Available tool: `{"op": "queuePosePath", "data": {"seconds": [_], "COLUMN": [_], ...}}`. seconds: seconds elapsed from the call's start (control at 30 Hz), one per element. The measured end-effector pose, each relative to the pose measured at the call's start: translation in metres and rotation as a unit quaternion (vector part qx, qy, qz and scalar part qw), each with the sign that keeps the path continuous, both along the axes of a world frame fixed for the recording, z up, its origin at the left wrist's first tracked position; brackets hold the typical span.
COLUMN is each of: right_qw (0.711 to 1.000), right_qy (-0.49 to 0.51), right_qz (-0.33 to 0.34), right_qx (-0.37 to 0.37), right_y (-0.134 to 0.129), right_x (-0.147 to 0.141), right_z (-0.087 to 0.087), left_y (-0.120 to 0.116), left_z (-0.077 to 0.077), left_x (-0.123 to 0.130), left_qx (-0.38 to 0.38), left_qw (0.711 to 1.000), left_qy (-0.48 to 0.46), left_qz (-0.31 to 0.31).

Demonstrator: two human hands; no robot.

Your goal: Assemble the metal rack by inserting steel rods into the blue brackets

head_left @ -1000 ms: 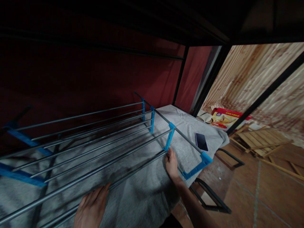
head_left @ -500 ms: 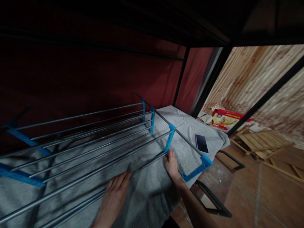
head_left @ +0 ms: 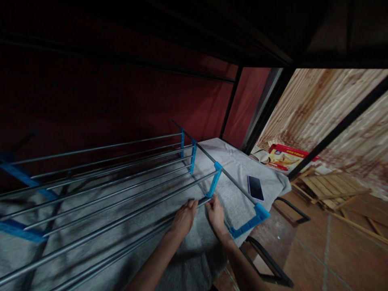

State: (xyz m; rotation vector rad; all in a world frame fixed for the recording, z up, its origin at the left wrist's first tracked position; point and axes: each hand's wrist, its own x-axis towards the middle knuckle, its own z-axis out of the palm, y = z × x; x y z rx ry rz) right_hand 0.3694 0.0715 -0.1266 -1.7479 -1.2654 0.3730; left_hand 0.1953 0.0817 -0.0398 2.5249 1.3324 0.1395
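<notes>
A rack of grey metal rods with blue plastic brackets, partly assembled, lies across the grey cloth (head_left: 236, 178). My left hand (head_left: 184, 218) is closed round a metal rod (head_left: 202, 201) near its right end. Just to its right, my right hand (head_left: 216, 214) pinches the same rod's end where it meets the foot of a blue bracket (head_left: 214, 182). The fingers hide part of that joint. Another blue bracket (head_left: 250, 221) stands at the near right corner. A long side bar (head_left: 236, 181) links the brackets along the top.
A phone (head_left: 255, 188) rests on the cloth at right. Beyond the edge are black metal handles (head_left: 269, 260), wooden slats (head_left: 330, 184) and a red and yellow box (head_left: 287, 157) on the tiled floor. Dark frame posts (head_left: 273, 105) and a low overhead panel enclose the space.
My left hand has slid right along the rod, close to my right hand. My right hand stays at the bracket's foot, its fingers slightly shifted. The view has tilted a little.
</notes>
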Motion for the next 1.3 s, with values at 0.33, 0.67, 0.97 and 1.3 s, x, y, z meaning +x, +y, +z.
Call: {"op": "queuePosePath", "data": {"seconds": [0.33,0.67,0.97,1.3], "right_qw": [0.999,1.000,0.993,0.989], "right_qy": [0.014,0.012,0.075,0.107], "right_qz": [0.001,-0.003,0.048,0.077], "right_qx": [0.033,0.027,0.075,0.061], "right_y": [0.002,0.002,0.026,0.040], "right_x": [0.004,0.001,0.012,0.016], "right_z": [0.001,0.011,0.040,0.046], "left_y": [0.010,0.012,0.013,0.028], "left_z": [0.014,0.054,0.065,0.057], "left_x": [0.017,0.027,0.043,0.064], "left_qx": [-0.017,-0.006,-0.021,-0.042], "left_qw": [1.000,1.000,0.999,0.998], "left_qy": [0.004,0.014,-0.038,-0.038], "left_qz": [-0.014,0.001,-0.008,-0.002]}}
